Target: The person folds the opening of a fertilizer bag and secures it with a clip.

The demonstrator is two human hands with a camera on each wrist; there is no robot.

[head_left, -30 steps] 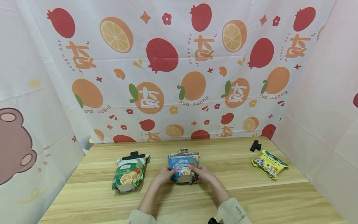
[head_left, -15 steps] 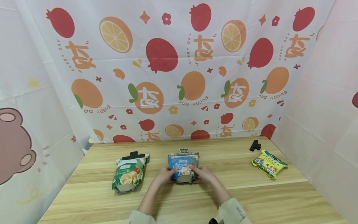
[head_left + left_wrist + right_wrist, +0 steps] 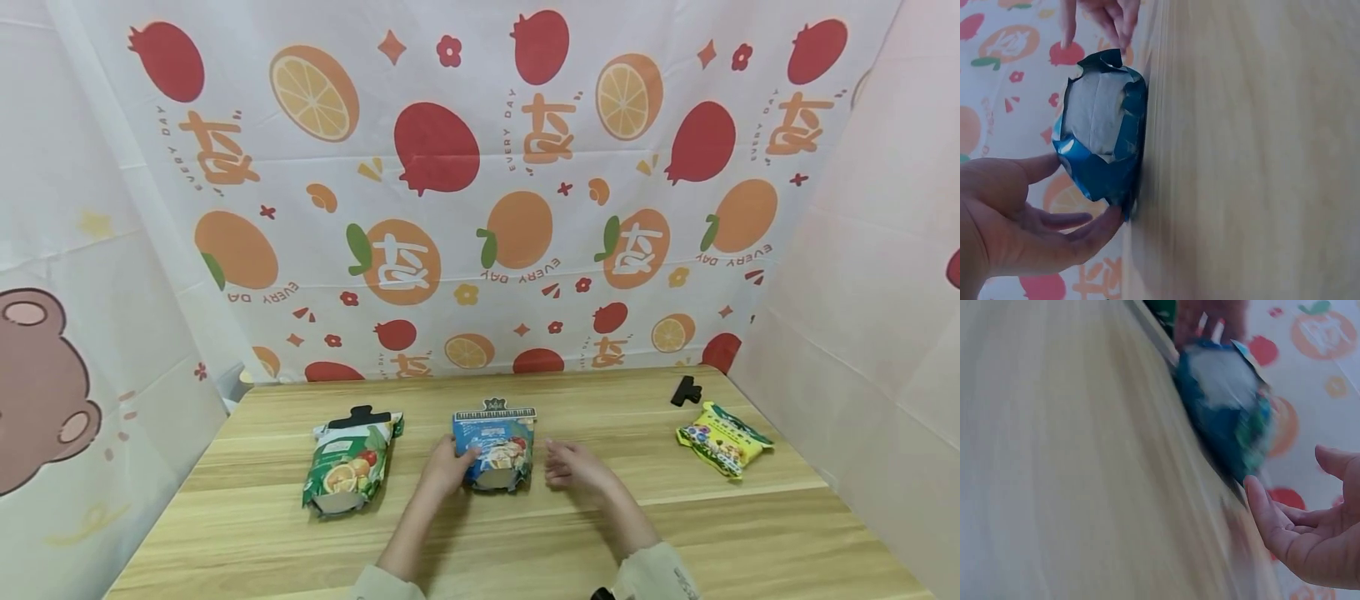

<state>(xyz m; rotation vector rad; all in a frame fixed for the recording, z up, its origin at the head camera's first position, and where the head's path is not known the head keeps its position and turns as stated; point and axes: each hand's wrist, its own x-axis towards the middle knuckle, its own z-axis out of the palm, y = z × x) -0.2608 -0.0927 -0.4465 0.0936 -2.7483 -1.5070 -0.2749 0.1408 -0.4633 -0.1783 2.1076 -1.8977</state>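
Observation:
In the middle of the table lies a blue food bag [image 3: 491, 450] with a fruit picture, its top edge held in a patterned bag clip [image 3: 495, 412]. My left hand [image 3: 445, 468] pinches the bag's left side, thumb on the front and fingers at the edge. The left wrist view shows the bag's pale end [image 3: 1094, 109] between folded blue corners, with the left thumb [image 3: 1041, 165] touching it. My right hand [image 3: 573, 467] is just off the bag's right side, fingers loosely bent and holding nothing. In the right wrist view the bag [image 3: 1222, 412] is blurred.
On the left lies a green food bag [image 3: 345, 467] with a black clip [image 3: 362, 417] across its top. Toward the right edge are a yellow packet [image 3: 722, 439] and a loose black clip [image 3: 686, 390]. A fruit-print cloth [image 3: 480, 250] hangs behind the wooden table [image 3: 300, 558].
My right hand has let go of the blue bag and moved a little to the right. The left hand stays at the bag's left side, shifted slightly upward.

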